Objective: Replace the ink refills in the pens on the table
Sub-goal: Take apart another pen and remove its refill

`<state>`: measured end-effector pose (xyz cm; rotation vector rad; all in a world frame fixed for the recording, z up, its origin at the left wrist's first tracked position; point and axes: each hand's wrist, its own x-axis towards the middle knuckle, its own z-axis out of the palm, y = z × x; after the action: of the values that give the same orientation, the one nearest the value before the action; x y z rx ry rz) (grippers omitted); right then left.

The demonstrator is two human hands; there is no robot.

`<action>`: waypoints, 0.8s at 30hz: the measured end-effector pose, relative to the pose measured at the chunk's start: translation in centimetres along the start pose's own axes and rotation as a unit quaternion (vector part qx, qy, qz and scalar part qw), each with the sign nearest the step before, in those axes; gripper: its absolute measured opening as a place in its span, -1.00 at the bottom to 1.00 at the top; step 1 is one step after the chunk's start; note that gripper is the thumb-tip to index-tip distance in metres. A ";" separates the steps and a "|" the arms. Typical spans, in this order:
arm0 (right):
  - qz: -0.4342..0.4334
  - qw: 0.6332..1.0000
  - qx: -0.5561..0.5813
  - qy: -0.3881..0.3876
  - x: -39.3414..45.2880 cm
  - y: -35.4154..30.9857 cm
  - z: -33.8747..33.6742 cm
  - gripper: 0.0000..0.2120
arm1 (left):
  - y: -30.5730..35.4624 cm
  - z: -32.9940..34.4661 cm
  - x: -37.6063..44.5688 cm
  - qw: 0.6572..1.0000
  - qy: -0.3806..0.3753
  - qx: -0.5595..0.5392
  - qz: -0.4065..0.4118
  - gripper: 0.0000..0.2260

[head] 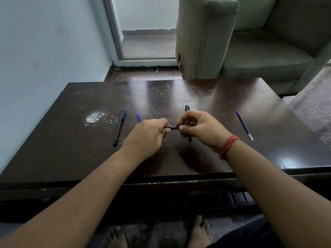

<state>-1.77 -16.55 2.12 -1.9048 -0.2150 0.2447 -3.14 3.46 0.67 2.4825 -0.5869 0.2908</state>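
— Pens first: where is the one being worked on?

— A short black-and-blue pen section (174, 127) is held level above the dark glossy wooden worktop (223, 104), between both hands. The left hand (152, 135) has its fingers curled round one end in a tight grip; the right hand (197, 127) pinches the other end between thumb and fingertips, and wears a red thread band (230, 145) at the wrist.

— And the arms?

— Both forearms reach forward from the near edge, the hands meeting close together over the middle.

— What lies on the surface?

— A slim black pen with a blue clip (119, 127) lies to the left, two thin blue refills (138, 117) side by side just beside the left hand, another black pen (187, 109) partly hidden behind the right hand, and a single long blue refill with a clear tip (244, 125) well apart on the right. A whitish worn patch (95, 117) marks the left part.

— The room?

— A pale blue wall (44, 51) on the left, a white-framed glass door (143, 33), and a grey-green upholstered armchair (250, 42) beyond the far edge. Bare feet (197, 233) show on the floor below.
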 end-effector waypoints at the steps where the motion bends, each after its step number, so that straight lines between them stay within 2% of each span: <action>1: -0.002 1.000 -0.008 0.001 0.0 0.1 -0.1 -0.88 | 0.0 0.0 0.0 1.000 -0.003 0.001 -0.002 -0.90; 5: -0.008 1.000 0.008 0.022 0.0 -0.1 0.2 -0.89 | 0.0 -0.1 -0.1 1.000 0.001 0.005 -0.001 -0.90; 9: 0.033 0.999 -0.013 0.014 0.1 -0.4 0.8 -0.77 | -0.1 -0.1 -0.1 1.000 0.001 0.005 0.001 -0.90; 14: 0.009 1.000 0.015 0.001 0.0 -0.4 0.6 -0.94 | -0.2 0.0 -0.1 1.000 0.001 0.005 0.000 -0.90; 18: -0.011 0.999 0.051 -0.001 0.0 -0.1 0.1 -0.81 | -0.3 -0.1 0.0 1.000 0.009 0.004 -0.003 -0.90; 22: -0.009 0.996 0.088 -0.001 0.3 0.0 0.5 -0.94 | -0.2 -0.1 0.0 1.000 0.012 0.005 0.002 -0.91; 24: 0.004 0.998 0.057 0.005 0.3 0.0 0.7 -0.88 | -0.2 -0.2 0.0 1.000 0.009 0.005 0.002 -0.91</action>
<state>-1.65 -15.83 1.85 -1.7932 -0.1826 0.2488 -3.05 3.74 0.67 2.4860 -0.5837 0.3178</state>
